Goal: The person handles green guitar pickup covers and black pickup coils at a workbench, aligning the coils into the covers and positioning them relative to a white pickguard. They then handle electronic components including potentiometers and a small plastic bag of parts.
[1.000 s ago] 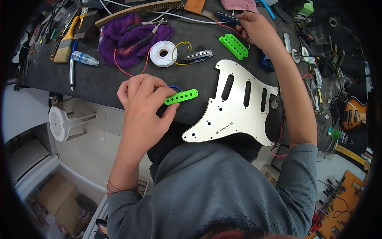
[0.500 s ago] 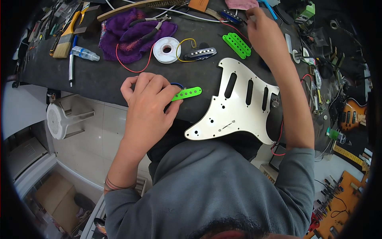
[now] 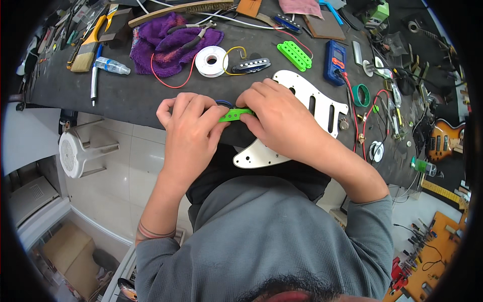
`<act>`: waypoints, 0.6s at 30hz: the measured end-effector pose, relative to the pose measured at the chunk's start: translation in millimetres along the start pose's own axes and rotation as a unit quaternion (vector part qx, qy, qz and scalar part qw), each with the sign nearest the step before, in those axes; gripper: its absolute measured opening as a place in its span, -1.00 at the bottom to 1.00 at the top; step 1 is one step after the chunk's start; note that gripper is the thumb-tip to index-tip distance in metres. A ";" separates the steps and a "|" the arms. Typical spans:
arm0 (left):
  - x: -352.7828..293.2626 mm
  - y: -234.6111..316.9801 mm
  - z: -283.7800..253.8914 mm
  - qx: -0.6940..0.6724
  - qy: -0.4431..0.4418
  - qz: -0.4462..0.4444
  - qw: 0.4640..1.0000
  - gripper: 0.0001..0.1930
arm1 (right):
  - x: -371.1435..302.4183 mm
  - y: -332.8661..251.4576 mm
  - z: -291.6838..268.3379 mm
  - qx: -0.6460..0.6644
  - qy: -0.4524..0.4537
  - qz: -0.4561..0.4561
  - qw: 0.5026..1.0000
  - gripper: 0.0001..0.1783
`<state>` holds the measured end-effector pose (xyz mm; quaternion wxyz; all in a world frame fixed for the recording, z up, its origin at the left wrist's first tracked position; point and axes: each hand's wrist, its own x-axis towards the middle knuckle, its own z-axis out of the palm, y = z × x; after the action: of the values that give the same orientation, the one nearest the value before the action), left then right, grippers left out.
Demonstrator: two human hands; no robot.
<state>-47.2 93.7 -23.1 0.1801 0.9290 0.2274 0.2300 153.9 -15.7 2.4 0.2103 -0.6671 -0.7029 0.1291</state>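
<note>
Your two hands met over a dark work surface, close to the middle of its near edge. Between them was a narrow, bright green pickup cover with a row of round holes, lying crosswise just in front of you. Your left hand had its grip clamped on the cover's left end, thumb and fingertips pressed together on it. Your right hand had its grip closed on the right end, thumb at the front. A dark blue wire looped behind the cover. Whether the cover touched the surface, you could not tell.

Beneath your right hand and forearm, partly hidden, a pale slotted plate reached past the near edge. Farther back lay two green covers side by side, and left of them a black pickup with metal poles, near a white spool. A crumpled purple cloth lay toward the far edge, left of center. Toward the right edge were a blue meter and, nearer you, a green ring.
</note>
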 end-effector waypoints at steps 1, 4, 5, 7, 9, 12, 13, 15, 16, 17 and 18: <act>0.6 -1.7 0.2 -0.003 0.006 0.017 1.000 -0.76 | -1.0 0.8 -2.4 0.047 -0.004 0.024 0.999 -0.83; -1.5 -7.1 -0.2 0.024 0.035 0.086 0.995 -0.75 | -3.2 3.0 -11.8 0.161 -0.020 0.086 0.983 -0.78; -2.2 -9.5 1.6 0.025 0.036 0.090 0.995 -0.75 | -2.6 -0.2 -17.7 0.190 -0.037 0.121 0.973 -0.75; -0.7 -14.2 7.6 0.012 0.056 0.108 0.993 -0.75 | -6.2 2.0 -11.6 0.215 -0.019 0.127 0.968 -0.74; -0.1 -12.4 9.4 0.008 0.060 0.097 0.993 -0.75 | -5.5 6.2 -5.1 0.239 -0.001 0.131 0.962 -0.73; 0.3 -7.3 9.1 0.004 0.077 0.081 0.994 -0.75 | 2.3 10.8 -4.3 0.295 -0.001 0.151 0.943 -0.72; 1.4 -5.6 8.9 0.002 0.087 0.078 0.993 -0.75 | 2.7 11.2 -6.5 0.320 -0.013 0.168 0.932 -0.73; 3.7 0.2 4.1 -0.002 0.093 0.090 0.992 -0.76 | -4.1 9.2 -13.3 0.342 -0.016 0.189 0.921 -0.73; 6.8 4.4 1.1 -0.007 0.098 0.097 0.990 -0.77 | -11.2 7.0 -19.4 0.377 -0.005 0.191 0.906 -0.73; 10.8 9.6 -3.8 -0.014 0.098 0.108 0.989 -0.77 | -19.8 5.3 -24.8 0.411 0.008 0.194 0.891 -0.72; 15.7 15.7 -10.9 -0.024 0.093 0.122 0.988 -0.76 | -28.9 4.3 -27.6 0.406 0.021 0.202 0.891 -0.72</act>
<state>-35.0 91.1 -1.8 0.1507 0.9198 0.1228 0.3409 171.2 -46.7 21.1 0.4469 -0.6537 -0.4344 0.4293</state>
